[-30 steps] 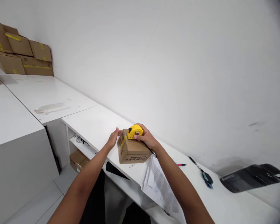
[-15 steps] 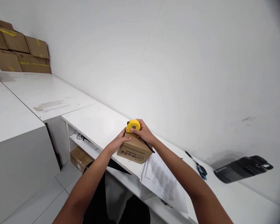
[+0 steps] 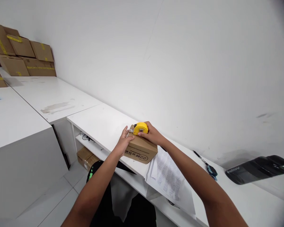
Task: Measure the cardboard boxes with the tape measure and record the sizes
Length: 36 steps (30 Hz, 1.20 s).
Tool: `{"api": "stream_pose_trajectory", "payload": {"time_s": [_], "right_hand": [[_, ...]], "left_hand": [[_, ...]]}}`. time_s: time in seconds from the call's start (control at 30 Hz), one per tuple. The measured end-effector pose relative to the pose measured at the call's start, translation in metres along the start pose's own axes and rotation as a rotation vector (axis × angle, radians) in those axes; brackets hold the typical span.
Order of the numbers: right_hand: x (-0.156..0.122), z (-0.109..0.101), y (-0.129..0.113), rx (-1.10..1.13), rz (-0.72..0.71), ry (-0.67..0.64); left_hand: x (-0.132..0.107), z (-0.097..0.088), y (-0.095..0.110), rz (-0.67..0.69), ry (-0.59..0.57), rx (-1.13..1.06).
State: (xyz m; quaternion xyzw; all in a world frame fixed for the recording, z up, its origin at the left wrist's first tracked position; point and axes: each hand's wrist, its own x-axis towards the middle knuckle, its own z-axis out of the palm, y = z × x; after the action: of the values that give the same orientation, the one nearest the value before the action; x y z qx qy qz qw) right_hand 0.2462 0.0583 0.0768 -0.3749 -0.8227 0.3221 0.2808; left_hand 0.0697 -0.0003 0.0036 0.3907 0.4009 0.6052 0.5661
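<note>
A small brown cardboard box [image 3: 140,149] lies flat on the white counter [image 3: 104,121], printed side toward me. My right hand [image 3: 153,135] is closed around a yellow tape measure [image 3: 140,128] resting on the box's top far edge. My left hand [image 3: 123,143] rests against the box's left end, fingers curled over its corner near the tip of the tape.
Printed paper sheets [image 3: 169,176] hang over the counter edge right of the box. A pen [image 3: 200,156], a blue-handled tool [image 3: 211,171] and a black device [image 3: 257,169] lie farther right. Stacked cardboard boxes [image 3: 21,55] fill the far left corner. Another box [image 3: 85,156] sits under the counter.
The box went from standing tilted in both hands to lying flat on the counter. My left hand slid from its front face to its left end; the tape measure stayed on top.
</note>
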Motion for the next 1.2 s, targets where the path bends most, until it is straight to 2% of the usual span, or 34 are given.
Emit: {"api": "stream_pose_trajectory", "payload": {"time_s": [0.13,0.3,0.47,0.63,0.87,1.2], "right_hand": [[-0.026,-0.026,0.015,0.024,0.078,-0.001],[-0.058,-0.056,0.03,0.081,0.141,0.01],[-0.082,-0.074,0.048,0.154,0.206,0.065],[-0.093,-0.076,0.059,0.232,0.202,0.095],[-0.096,-0.077,0.055,0.159,0.206,0.109],[-0.091,-0.066,0.056,0.062,0.188,0.122]], "left_hand": [[-0.006,0.006,0.002,-0.007,0.017,0.059],[-0.004,0.005,0.002,-0.005,0.044,0.119],[-0.002,0.004,0.001,0.026,0.06,0.187],[-0.002,0.005,0.001,0.054,0.08,0.227],[-0.001,0.007,-0.001,0.069,0.097,0.234],[-0.004,0.007,0.001,0.092,0.094,0.266]]}}
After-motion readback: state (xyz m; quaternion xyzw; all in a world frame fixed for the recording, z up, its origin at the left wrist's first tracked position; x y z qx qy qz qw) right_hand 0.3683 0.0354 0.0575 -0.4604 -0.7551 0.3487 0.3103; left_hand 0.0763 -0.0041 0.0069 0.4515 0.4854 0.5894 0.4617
